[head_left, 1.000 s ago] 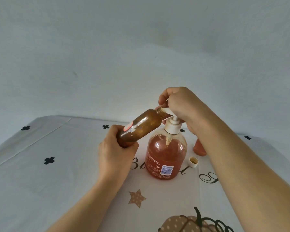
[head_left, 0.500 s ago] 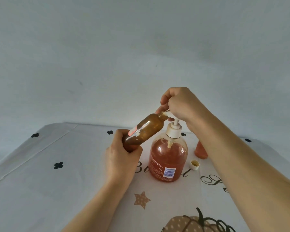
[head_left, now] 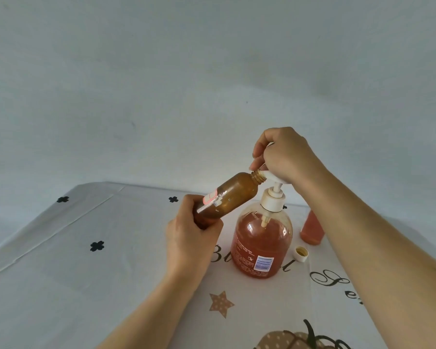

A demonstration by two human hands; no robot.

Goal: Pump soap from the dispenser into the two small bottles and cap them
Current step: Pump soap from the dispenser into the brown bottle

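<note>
As left hand (head_left: 190, 244) grips bottle (head_left: 234, 197), right (head_left: 285, 154) clasps pump (head_left: 273, 200).

Hidden and cropped
Right hand (head_left: 285, 157) covers most of the pump head (head_left: 275, 178); left hand (head_left: 190, 238) hides the brown bottle's (head_left: 233, 197) base; what looks like a pumpkin print (head_left: 282, 340) is cropped below.

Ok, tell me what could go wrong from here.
1. The brown bottle is tilted, its narrow mouth just at the pump head; soap may miss and drip onto the tablecloth.
2. The left hand holds only the bottle's base, so pressing with the right hand might shift the mouth off.
</note>
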